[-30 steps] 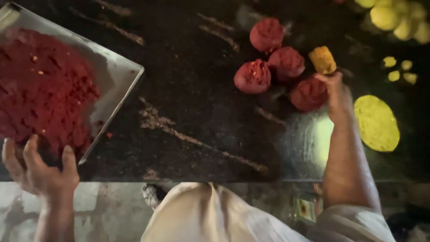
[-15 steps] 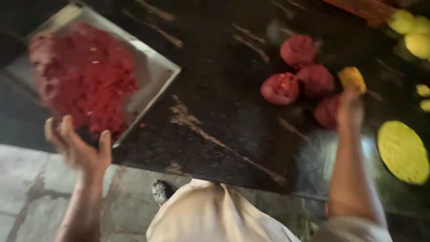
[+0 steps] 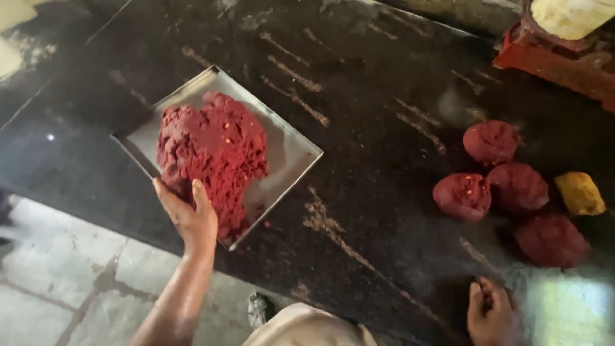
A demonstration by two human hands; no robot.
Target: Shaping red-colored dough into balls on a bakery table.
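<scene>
A square steel tray (image 3: 291, 150) lies on the black stone counter (image 3: 378, 102) with a big heap of crumbly red dough (image 3: 211, 154) in it. My left hand (image 3: 189, 218) rests at the tray's near corner, fingers reaching into the bottom of the heap. Near the counter's front edge at the lower right, my right hand (image 3: 490, 314) lies with fingers curled; whether it holds anything is unclear. Several red dough balls (image 3: 490, 142) sit in a cluster at the right, a yellow dough lump (image 3: 580, 192) beside them.
A red stand (image 3: 557, 57) carrying a pale yellow mass occupies the far right corner. Streaks of flour mark the counter. Below the counter's edge are grey floor tiles (image 3: 57, 275) and my foot (image 3: 259, 311).
The view has swung left and down. My left hand moved from the counter's edge up onto the red heap. My right hand drew back from the dough balls to the counter's front edge.
</scene>
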